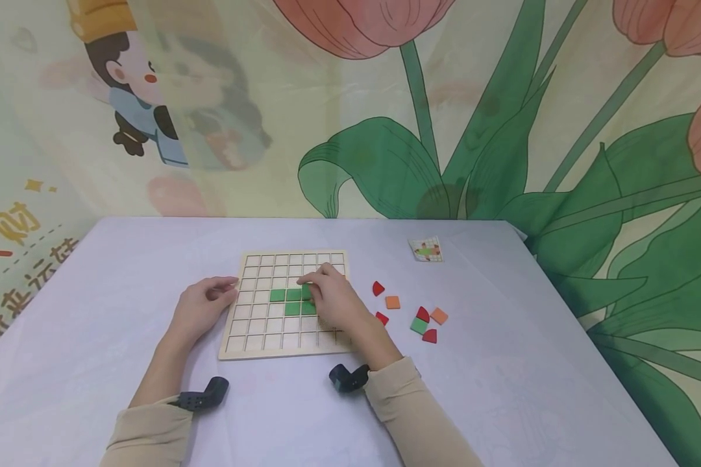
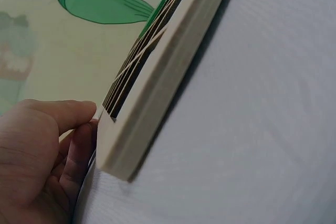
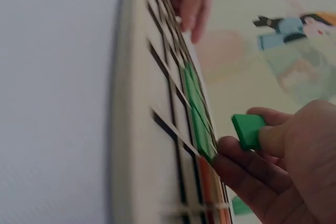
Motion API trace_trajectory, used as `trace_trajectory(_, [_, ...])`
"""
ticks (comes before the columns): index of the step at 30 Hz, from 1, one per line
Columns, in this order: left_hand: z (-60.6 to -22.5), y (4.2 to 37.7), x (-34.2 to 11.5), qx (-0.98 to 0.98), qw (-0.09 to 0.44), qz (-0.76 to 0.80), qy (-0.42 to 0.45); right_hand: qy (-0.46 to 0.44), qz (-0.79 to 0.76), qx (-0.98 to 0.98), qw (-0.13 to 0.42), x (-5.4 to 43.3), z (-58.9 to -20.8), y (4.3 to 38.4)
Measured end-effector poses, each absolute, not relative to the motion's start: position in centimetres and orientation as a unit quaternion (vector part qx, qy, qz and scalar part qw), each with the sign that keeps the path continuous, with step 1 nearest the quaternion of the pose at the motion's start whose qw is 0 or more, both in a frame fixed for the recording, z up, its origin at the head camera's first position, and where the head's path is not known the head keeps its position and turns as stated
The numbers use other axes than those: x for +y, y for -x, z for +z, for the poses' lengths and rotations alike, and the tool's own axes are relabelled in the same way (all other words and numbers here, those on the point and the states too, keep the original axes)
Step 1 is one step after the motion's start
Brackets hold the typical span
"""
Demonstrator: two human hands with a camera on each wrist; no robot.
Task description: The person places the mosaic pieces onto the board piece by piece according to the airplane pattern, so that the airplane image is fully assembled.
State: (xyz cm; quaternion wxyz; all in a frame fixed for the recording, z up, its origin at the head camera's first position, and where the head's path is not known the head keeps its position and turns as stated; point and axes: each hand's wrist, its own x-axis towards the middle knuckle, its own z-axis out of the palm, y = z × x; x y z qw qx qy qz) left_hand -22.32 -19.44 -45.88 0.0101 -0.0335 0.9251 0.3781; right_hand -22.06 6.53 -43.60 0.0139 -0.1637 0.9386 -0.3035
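Observation:
A wooden grid board [image 1: 286, 356] lies on the table, with several green square tiles [image 1: 293, 309] in its middle cells. My right hand [image 1: 339, 301] is over the board's right half. In the right wrist view it pinches a green square tile [image 3: 247, 130] between thumb and finger, slightly above the surface. Its other fingertips are close to the laid green tiles [image 3: 195, 109]. Orange and red pieces [image 3: 205, 178] show on the grid below that hand; in the head view the hand covers them. My left hand [image 1: 201, 308] touches the board's left edge with its fingertips, fingers loosely bent.
Right of the board lie loose red quarter-round pieces [image 1: 378, 288], orange squares [image 1: 393, 302] and a green square [image 1: 419, 325]. Farther back is a small pattern card [image 1: 426, 250]. A printed curtain [image 1: 362, 162] hangs behind the white-covered table [image 1: 502, 389].

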Motion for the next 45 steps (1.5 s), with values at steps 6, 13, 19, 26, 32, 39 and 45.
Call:
trace_trajectory(6, [-46.0,22.4,-19.4,0.925,0.013,0.378,0.033,0.102,-0.331,0.938,0.017,10.0,-42.9,23.2])
trace_trajectory(13, [-46.0,22.4,-19.5,0.924,0.014,0.381,0.036,0.023,-0.348,0.937,0.023,13.5,-42.9,23.9])
trace_trajectory(19, [-46.0,22.4,-19.5,0.925,0.014,0.378,0.035,-0.007,-0.334,0.941,0.046,16.0,-43.3,24.4])
trace_trajectory(26, [-46.1,22.4,-19.5,0.926,0.012,0.376,0.033,-0.012,-0.331,0.942,0.052,17.1,-43.4,24.5])
trace_trajectory(32, [-45.9,22.3,-19.5,0.926,0.010,0.375,0.033,-0.004,-0.326,0.944,0.054,16.0,-43.2,24.3])
trace_trajectory(39, [-45.9,22.3,-19.6,0.926,0.010,0.376,0.037,0.009,-0.320,0.945,0.067,14.0,-43.5,24.0])
trace_trajectory(45, [-46.0,22.4,-19.5,0.924,0.014,0.380,0.035,0.017,-0.319,0.945,0.069,13.4,-43.8,23.8])
